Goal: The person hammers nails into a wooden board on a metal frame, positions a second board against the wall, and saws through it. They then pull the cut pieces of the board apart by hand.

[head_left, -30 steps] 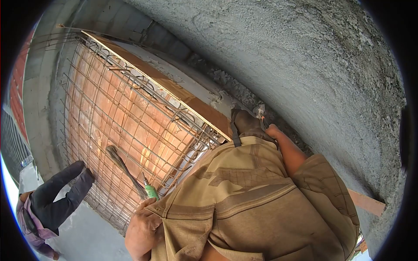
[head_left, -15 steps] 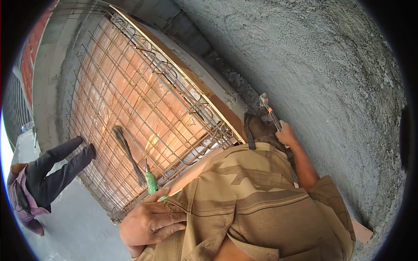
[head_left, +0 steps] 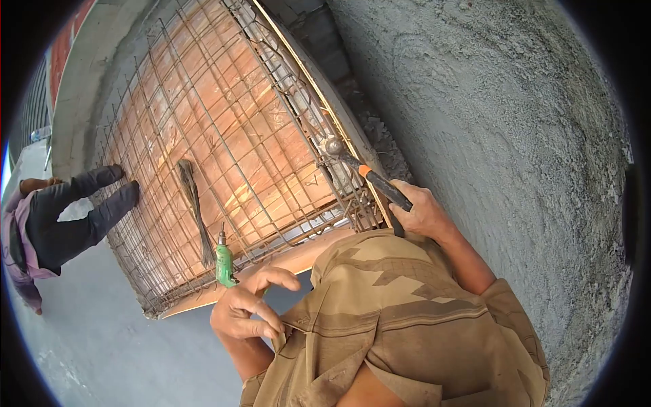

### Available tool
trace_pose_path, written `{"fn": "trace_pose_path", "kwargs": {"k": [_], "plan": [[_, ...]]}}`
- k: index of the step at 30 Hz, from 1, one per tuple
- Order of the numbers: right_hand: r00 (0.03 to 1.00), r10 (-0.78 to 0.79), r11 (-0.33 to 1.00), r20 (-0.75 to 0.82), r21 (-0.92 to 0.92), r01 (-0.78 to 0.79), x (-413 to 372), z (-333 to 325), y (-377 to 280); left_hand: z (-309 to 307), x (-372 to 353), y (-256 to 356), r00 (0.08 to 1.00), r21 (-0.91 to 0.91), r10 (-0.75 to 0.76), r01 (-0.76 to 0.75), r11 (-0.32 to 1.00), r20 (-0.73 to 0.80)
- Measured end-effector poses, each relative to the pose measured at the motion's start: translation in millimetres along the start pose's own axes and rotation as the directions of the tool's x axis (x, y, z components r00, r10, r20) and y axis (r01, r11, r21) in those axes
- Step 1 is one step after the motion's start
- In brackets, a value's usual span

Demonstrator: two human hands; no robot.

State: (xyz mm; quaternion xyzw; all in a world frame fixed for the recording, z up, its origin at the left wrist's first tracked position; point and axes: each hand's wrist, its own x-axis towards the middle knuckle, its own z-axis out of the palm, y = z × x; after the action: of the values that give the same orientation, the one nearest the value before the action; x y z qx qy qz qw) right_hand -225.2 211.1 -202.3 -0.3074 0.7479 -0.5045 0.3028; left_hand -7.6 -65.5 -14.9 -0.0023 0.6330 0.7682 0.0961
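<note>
Right hand (head_left: 424,214) is clenched on the hammer (head_left: 365,171) handle. A second ago the head pointed at the wall (head_left: 515,136). It now lies at the near edge of the mesh (head_left: 203,129), so work has probably shifted to the bars. Left hand (head_left: 247,305) has lifted off the shirt (head_left: 407,319). It holds nothing, fingers spread, just beside the drill (head_left: 224,261).

A rebar grid (head_left: 203,115), laid over an orange plywood panel (head_left: 261,159), is seen across the upper left of the frame. A wire bundle (head_left: 193,203) and a green drill (head_left: 224,261) are laid on the grid just beside each other, near its lower edge.
</note>
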Motion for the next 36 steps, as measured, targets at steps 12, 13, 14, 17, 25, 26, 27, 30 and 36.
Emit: {"fn": "trace_pose_path", "kwargs": {"k": [12,13,14,17,25,26,27,30,36], "plan": [[0.987,0.083,0.995,0.140,-0.069,-0.074,1.1,4.8,-7.0,54.9,5.2,1.6,0.826,0.859,-0.525,0.409,0.307,-0.205],[0.987,0.099,0.993,0.125,-0.082,-0.090,-0.4,1.8,-7.5,50.4,5.0,-1.3,0.854,0.865,-0.487,0.377,0.331,-0.186],[0.986,0.117,0.990,0.114,-0.092,-0.107,-3.8,-0.2,-7.2,47.0,4.0,-2.1,0.877,0.868,-0.450,0.349,0.354,-0.169],[0.988,0.145,0.987,0.045,-0.073,-0.141,-12.6,-1.0,2.5,33.8,3.4,14.3,0.855,0.883,-0.497,0.341,0.322,-0.149],[0.972,0.231,0.969,-0.048,-0.076,-0.234,-7.6,-11.9,14.7,18.8,19.9,48.3,0.819,0.814,-0.564,0.400,0.421,-0.111],[0.974,0.217,0.972,-0.058,-0.079,-0.221,-5.3,-12.8,16.9,16.4,19.9,47.2,0.825,0.807,-0.557,0.390,0.444,-0.092],[0.977,0.205,0.974,-0.066,-0.081,-0.210,-3.4,-13.1,18.8,13.4,20.0,46.7,0.831,0.798,-0.552,0.380,0.467,-0.073],[0.976,0.208,0.977,-0.070,-0.042,-0.211,8.2,-14.7,18.4,-3.5,22.4,50.0,0.874,0.641,-0.473,0.302,0.706,0.110],[0.976,0.194,0.981,-0.103,0.048,-0.190,38.0,-12.9,20.5,-61.6,40.3,59.2,0.937,0.037,-0.340,0.343,0.939,-0.079]]}}
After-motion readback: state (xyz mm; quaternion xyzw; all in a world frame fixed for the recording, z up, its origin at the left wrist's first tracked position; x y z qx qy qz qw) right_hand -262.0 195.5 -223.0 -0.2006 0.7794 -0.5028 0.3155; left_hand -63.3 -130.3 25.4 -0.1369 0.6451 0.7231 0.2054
